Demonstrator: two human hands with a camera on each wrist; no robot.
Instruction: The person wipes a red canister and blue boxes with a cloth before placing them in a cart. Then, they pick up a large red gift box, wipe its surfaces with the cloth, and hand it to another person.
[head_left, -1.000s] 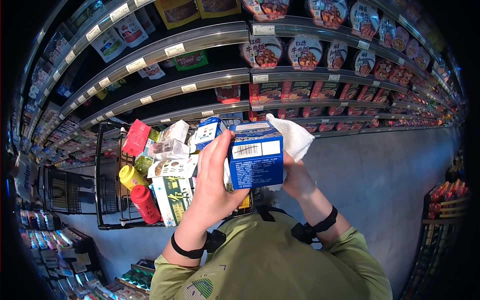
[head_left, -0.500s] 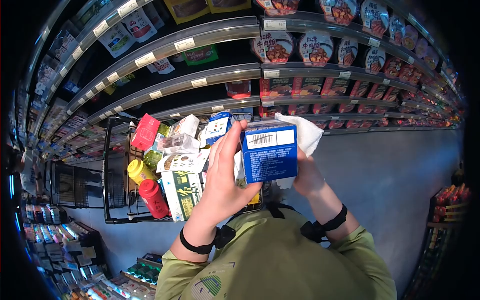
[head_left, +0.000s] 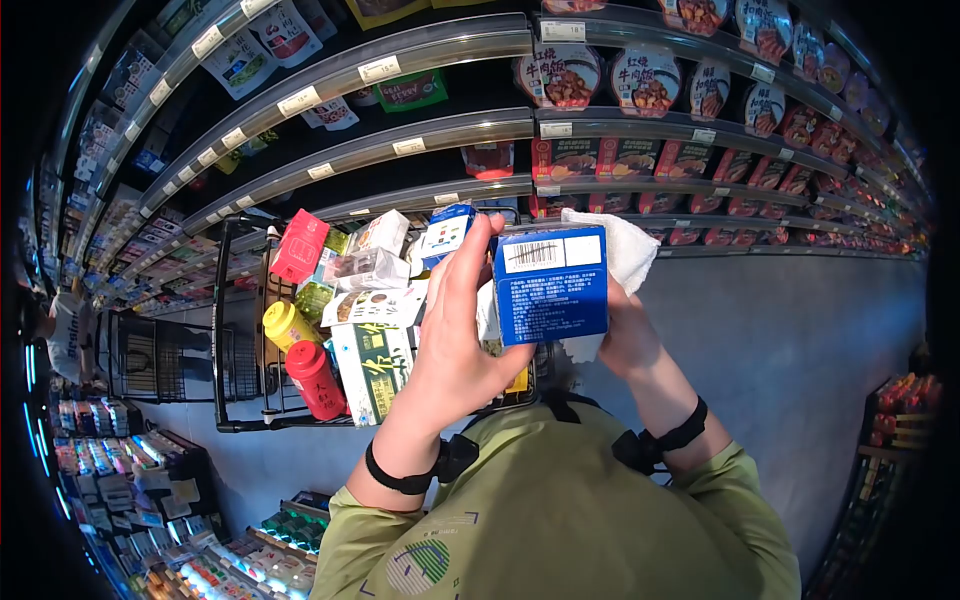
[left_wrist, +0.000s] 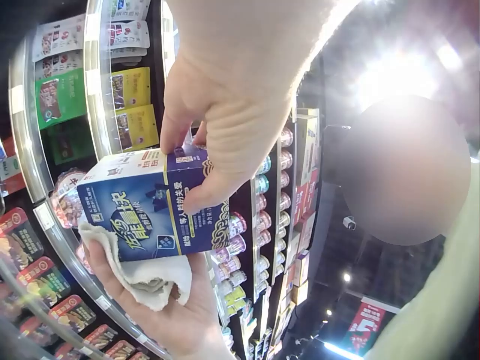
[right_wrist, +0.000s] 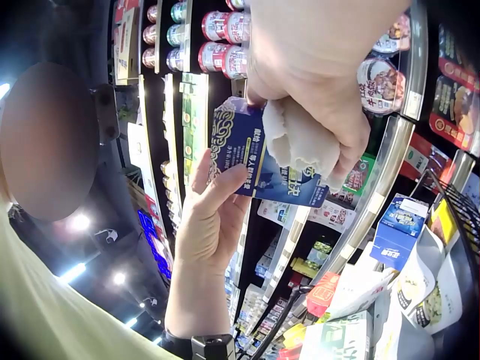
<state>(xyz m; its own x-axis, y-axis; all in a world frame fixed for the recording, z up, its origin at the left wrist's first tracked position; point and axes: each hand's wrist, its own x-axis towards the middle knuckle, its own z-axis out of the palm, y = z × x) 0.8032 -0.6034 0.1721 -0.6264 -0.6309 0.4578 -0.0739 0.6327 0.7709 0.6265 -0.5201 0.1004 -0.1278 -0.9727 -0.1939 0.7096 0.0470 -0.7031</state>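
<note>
My left grip [head_left: 455, 330] pinches the blue cardboard box [head_left: 552, 295]; the folded white cloth [head_left: 632, 255] clamped in my right grip [head_left: 628, 335] could slide (smooth-looking sides), dropping the box.

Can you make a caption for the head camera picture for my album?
Left hand, and right hand with a white cloth, hold a blue box near a loaded shopping cart.

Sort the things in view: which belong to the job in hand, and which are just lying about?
Job in hand: blue carton, white cloth, left hand, right hand.
Just lying about: shopping cart, red canister, yellow canister, shelved beef-rice bowls.
</note>
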